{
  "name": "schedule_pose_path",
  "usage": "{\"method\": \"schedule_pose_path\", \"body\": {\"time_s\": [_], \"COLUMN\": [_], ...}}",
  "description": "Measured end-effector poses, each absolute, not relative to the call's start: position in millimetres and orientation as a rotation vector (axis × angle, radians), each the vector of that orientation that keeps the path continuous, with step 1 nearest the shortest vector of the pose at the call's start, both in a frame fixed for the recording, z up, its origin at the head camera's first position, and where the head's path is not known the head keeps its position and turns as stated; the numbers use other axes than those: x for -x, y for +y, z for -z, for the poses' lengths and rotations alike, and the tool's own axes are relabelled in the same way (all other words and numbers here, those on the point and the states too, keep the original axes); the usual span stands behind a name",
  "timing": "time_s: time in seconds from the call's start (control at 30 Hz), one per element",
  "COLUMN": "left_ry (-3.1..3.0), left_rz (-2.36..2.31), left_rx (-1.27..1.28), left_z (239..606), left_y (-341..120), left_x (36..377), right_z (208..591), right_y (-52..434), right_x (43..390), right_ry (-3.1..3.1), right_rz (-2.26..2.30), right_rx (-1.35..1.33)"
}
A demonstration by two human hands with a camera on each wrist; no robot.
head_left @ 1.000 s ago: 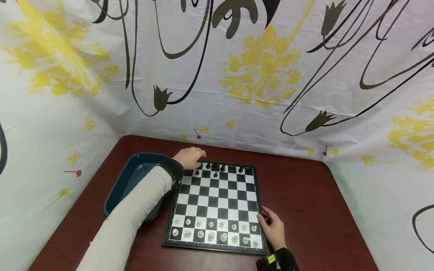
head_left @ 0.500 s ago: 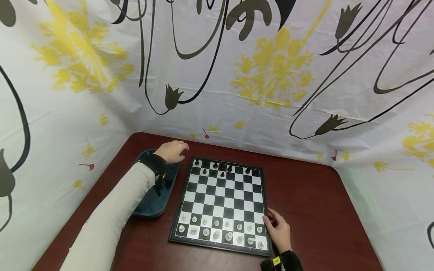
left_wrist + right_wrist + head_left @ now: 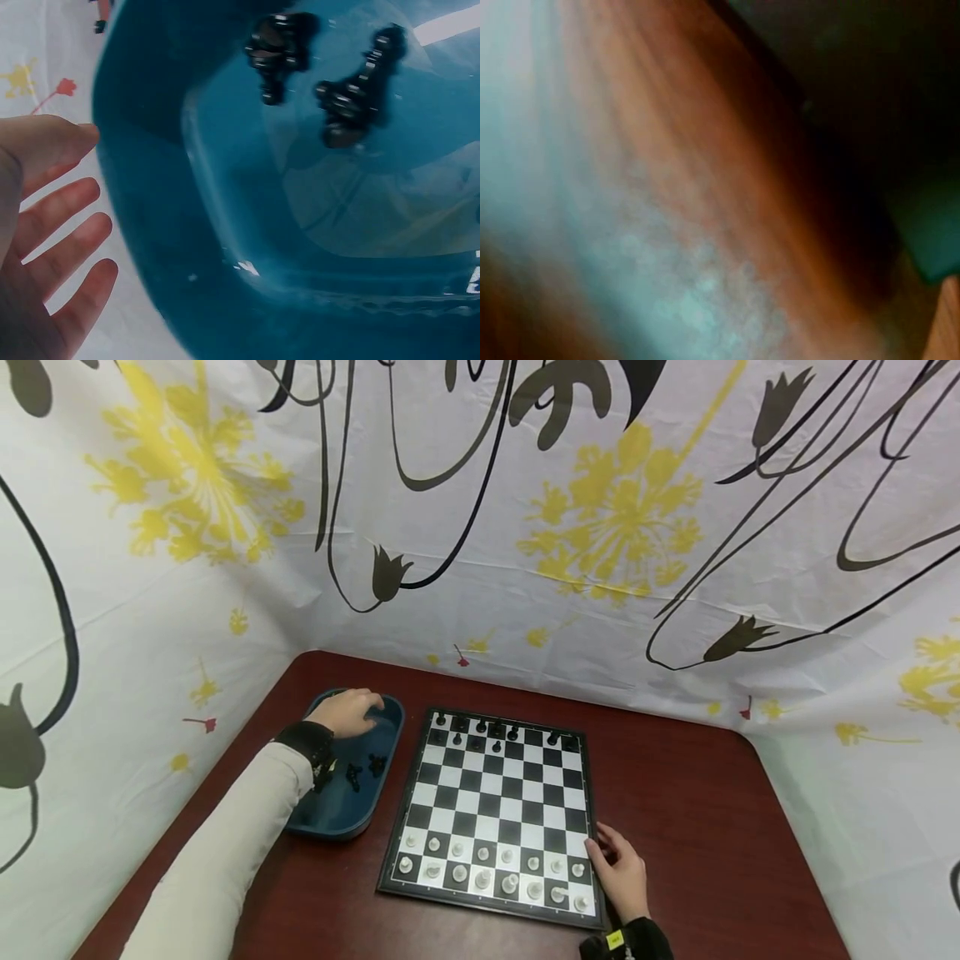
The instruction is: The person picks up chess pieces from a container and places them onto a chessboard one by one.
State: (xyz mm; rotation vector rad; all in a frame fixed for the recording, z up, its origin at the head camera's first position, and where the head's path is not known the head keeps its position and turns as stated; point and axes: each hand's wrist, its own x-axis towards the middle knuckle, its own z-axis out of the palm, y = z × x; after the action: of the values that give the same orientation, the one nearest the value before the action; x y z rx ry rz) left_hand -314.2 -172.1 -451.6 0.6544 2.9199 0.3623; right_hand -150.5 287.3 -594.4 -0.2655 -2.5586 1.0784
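White cloth printed with yellow flowers and black looping stems hangs behind and beside your dark red surface [image 3: 675, 793], where a chessboard [image 3: 495, 810] lies near the middle and a blue tray [image 3: 341, 822] sits just beside its left edge. Your left hand [image 3: 347, 712] hovers over the far end of that tray, and the left wrist view shows its fingers [image 3: 64, 247] spread and relaxed, holding nothing, with the tray's rim close by. A few black pieces [image 3: 349, 94] lie loose on the tray floor, tipped on their sides. Your right hand [image 3: 622, 872] rests on the surface at the board's near right corner, fingers lying loosely against the board's edge and gripping nothing; the right wrist view is too blurred to add anything. On the board, the white pieces [image 3: 491, 868] fill the two rows nearest you and look complete. The black side [image 3: 498, 733] along the far edge is only partly set: several pieces stand in the back row and a couple in the row in front of it, with many squares open. Judging from that, the white setup is done and the black one is roughly halfway, with the pieces in the tray not yet placed.
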Motion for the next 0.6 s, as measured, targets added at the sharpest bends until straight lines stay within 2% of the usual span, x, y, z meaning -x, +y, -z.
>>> {"method": "schedule_pose_path", "body": {"time_s": [0.6], "left_ry": [2.848], "left_rz": [-0.379], "left_rx": [-0.59], "left_z": [486], "left_y": [-178], "left_x": [305], "right_z": [595], "right_y": [288], "right_x": [151], "right_ry": [-2.576], "right_rz": [-1.076], "right_rx": [0.285]}}
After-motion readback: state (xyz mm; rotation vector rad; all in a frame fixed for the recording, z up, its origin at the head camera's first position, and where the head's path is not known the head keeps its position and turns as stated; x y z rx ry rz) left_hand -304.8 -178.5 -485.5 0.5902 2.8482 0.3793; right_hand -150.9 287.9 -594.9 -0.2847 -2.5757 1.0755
